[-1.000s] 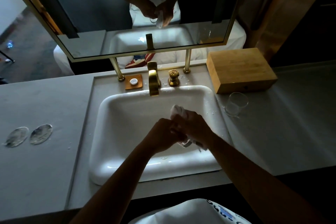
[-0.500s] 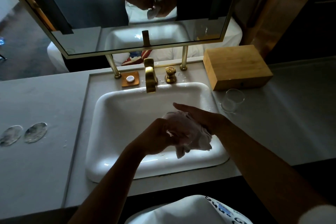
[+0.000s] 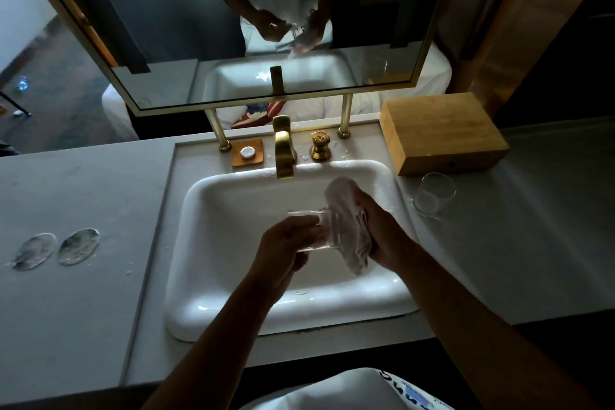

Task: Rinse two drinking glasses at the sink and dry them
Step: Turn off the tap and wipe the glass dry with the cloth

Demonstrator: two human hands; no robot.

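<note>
glass [image 3: 316,230] uncovered, left hand [image 3: 283,250] gripping

Hard to read the glass [image 3: 316,230] since it's clear: the left hand [image 3: 283,253] covers its near side and the cloth [image 3: 349,226] hides the far side. Most of the right hand [image 3: 382,236] palm sits behind that cloth too. The 2nd glass [image 3: 434,195] on the counter [image 3: 532,226] is faint, so can't tell if it's wet. Both forearms run off the bottom edge. The mirror [image 3: 233,27] is cut off at the top.
</note>
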